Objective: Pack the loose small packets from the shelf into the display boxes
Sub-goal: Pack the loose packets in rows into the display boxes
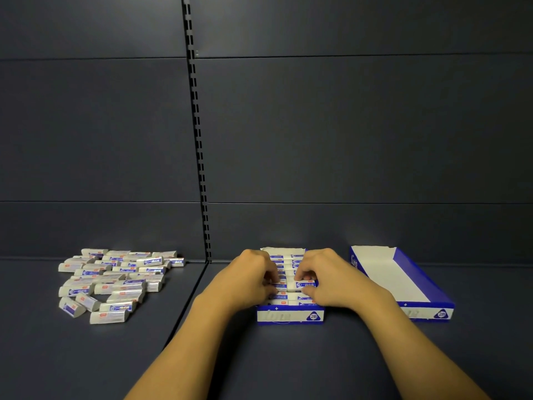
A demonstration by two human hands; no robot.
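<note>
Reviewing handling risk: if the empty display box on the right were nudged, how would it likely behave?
The empty display box looks like thin card holding nothing, so probably light and quick to slide on the smooth shelf. Its low walls suggest it would hardly tip, though they may flex.

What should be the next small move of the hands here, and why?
Probably press the packet flat into the middle box: the right hand pinches it above the rows and the left hand steadies its neighbours.

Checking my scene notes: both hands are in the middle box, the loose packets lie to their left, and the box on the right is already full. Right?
Not quite. The head view shows the right box empty, its white floor bare. Otherwise correct: both the left hand and right hand are in the middle box, with the loose packets to their left.
</note>
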